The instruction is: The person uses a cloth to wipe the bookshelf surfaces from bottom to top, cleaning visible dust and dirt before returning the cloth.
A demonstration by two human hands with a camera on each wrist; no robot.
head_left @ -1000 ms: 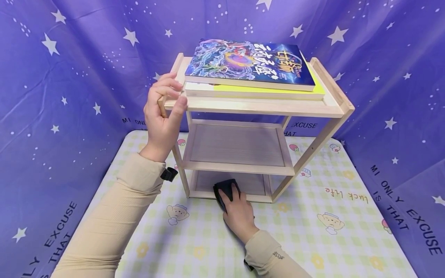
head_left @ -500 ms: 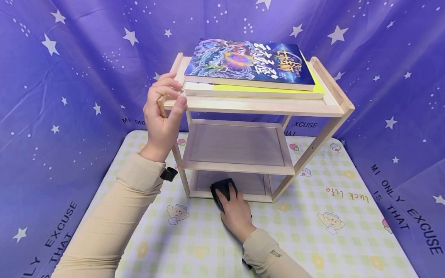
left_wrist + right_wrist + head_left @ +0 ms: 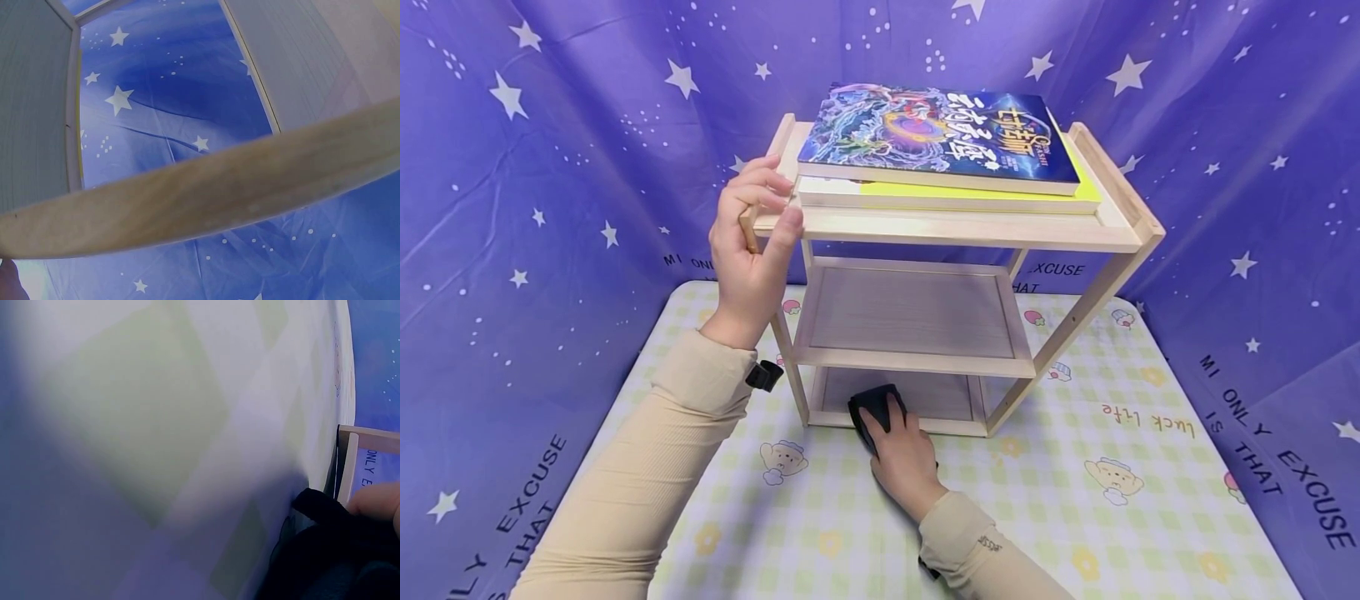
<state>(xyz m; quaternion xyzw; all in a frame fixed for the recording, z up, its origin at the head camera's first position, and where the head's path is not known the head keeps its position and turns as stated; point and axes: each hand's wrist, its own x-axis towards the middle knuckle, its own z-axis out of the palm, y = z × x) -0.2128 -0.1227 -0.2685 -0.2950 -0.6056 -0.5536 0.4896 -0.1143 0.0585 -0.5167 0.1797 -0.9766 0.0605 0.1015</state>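
Note:
A three-tier wooden shelf (image 3: 917, 362) stands on the table in the head view. At its top left corner my left hand (image 3: 748, 242) grips the side rail, fingers over the top and thumb at the front edge. In the left wrist view that rail (image 3: 206, 194) crosses the picture, with only a dark bit of the hand at lower left. My right hand (image 3: 904, 458) holds a folded black cloth (image 3: 874, 406) against the front of the bottom tier (image 3: 947, 396). The right wrist view shows the cloth (image 3: 319, 562) bunched beside a fingertip (image 3: 375, 501).
Two books lie stacked on the top tier: a dark blue illustrated book (image 3: 940, 133) over a yellow and white book (image 3: 1090, 196). A checked tablecloth (image 3: 1037, 517) covers the table. Purple star-printed curtains (image 3: 587, 167) enclose the back and sides.
My right hand has slid slightly left along the front of the bottom tier, taking the black cloth with it. My left hand, the shelf and the books have stayed put.

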